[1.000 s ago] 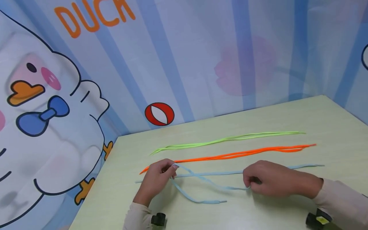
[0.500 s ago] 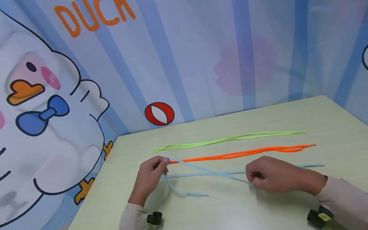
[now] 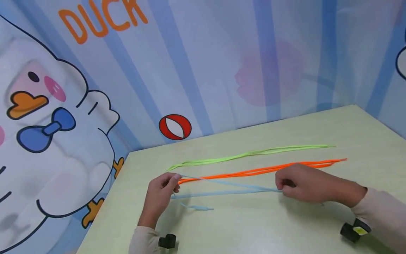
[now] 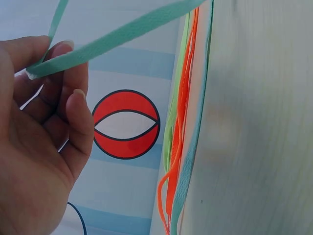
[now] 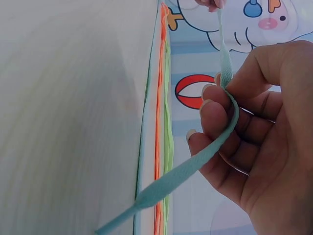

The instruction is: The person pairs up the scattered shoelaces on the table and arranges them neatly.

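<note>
A light blue shoelace (image 3: 228,182) is stretched between my two hands above the table. My left hand (image 3: 157,197) pinches it at the left, and a short tipped end hangs below that hand. At the right, my right hand (image 3: 309,185) pinches the lace between thumb and index finger; in the right wrist view the tipped end (image 5: 166,183) runs across the curled fingers. Beneath lies a second light blue lace (image 3: 215,193), flat on the table and partly hidden by the hands. Just behind are an orange shoelace (image 3: 247,173), folded double, and a yellow-green shoelace (image 3: 234,157).
The pale table (image 3: 241,225) meets a printed cloth backdrop (image 3: 215,70) with a duck and stripes along its back edge. A small black camera (image 3: 167,241) sits at the left wrist and another black camera (image 3: 355,230) at the right wrist.
My hands have moved apart, the left one leftward and the right one to the right and away from me. The held blue lace has been drawn straighter, and its hanging end has shifted left.
</note>
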The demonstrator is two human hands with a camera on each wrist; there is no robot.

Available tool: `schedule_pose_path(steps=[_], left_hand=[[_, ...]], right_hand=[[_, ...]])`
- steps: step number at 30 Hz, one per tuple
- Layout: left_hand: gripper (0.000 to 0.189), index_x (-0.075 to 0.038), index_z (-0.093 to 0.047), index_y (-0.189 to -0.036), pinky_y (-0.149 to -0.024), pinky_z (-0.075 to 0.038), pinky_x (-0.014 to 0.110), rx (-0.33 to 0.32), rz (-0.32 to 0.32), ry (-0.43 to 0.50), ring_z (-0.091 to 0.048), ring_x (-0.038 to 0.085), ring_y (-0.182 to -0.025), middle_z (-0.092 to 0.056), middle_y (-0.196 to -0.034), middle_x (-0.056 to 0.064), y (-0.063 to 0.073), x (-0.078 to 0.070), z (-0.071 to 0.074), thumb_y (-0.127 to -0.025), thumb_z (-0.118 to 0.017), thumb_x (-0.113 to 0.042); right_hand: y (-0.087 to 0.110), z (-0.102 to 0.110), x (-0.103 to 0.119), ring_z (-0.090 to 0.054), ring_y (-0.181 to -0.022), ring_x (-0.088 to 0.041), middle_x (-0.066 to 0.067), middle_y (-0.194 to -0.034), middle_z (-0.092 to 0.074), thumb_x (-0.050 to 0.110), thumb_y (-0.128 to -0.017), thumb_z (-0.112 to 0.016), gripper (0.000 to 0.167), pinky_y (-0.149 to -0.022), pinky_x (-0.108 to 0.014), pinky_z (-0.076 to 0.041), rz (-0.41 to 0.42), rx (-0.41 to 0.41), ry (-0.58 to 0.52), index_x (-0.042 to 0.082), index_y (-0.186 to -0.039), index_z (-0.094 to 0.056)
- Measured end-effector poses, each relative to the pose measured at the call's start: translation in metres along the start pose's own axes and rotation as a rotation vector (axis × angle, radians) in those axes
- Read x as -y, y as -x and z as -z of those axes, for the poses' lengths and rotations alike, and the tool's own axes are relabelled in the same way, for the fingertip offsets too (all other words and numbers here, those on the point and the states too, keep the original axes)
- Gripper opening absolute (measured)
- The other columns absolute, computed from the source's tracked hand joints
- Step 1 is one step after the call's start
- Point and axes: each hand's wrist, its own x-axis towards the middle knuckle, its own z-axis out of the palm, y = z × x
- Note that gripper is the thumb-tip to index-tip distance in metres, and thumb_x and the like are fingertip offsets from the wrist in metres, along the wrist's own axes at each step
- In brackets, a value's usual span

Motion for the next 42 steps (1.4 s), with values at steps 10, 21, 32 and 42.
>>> schedule_pose_path(steps=[10,21,32,42], left_hand=[[0.026,-0.01,-0.073,-0.103,-0.074,-0.05,0.035,-0.042,0.047,-0.021,-0.062,0.023,-0.081,-0.066,-0.087,0.01,-0.001,-0.003,0.003,-0.098,-0.066,-0.034],[0.028,-0.015,-0.073,-0.101,-0.07,-0.047,0.035,-0.077,0.087,-0.048,-0.06,0.024,-0.083,-0.066,-0.092,0.014,0.0,0.001,0.005,-0.093,-0.071,-0.042],[0.031,-0.011,-0.074,-0.103,-0.069,-0.048,0.034,-0.067,0.052,-0.014,-0.062,0.022,-0.082,-0.066,-0.093,0.015,0.002,0.004,0.008,-0.093,-0.071,-0.04],[0.027,-0.015,-0.074,-0.113,-0.076,-0.052,0.037,-0.075,0.068,-0.018,-0.063,0.023,-0.084,-0.068,-0.094,0.008,0.001,0.007,0.011,-0.096,-0.069,-0.034]], right_hand=[[0.001,0.008,-0.004,-0.041,-0.059,-0.002,0.016,-0.068,-0.048,-0.002,-0.09,-0.05,0.033,-0.057,-0.025,-0.039,-0.041,0.007,0.018,0.028,-0.078,-0.056],[0.001,0.015,-0.007,-0.042,-0.059,-0.004,0.013,-0.069,-0.048,-0.004,-0.088,-0.051,0.03,-0.057,-0.026,-0.038,-0.073,0.001,0.004,0.024,-0.081,-0.058],[0.004,0.019,-0.012,-0.041,-0.059,-0.004,0.013,-0.069,-0.046,0.0,-0.092,-0.054,0.027,-0.057,-0.027,-0.037,-0.094,-0.003,0.028,0.025,-0.081,-0.056],[0.006,0.026,-0.016,-0.043,-0.06,-0.004,0.013,-0.071,-0.049,0.0,-0.092,-0.054,0.025,-0.059,-0.027,-0.039,-0.096,-0.027,0.066,0.023,-0.083,-0.059]])
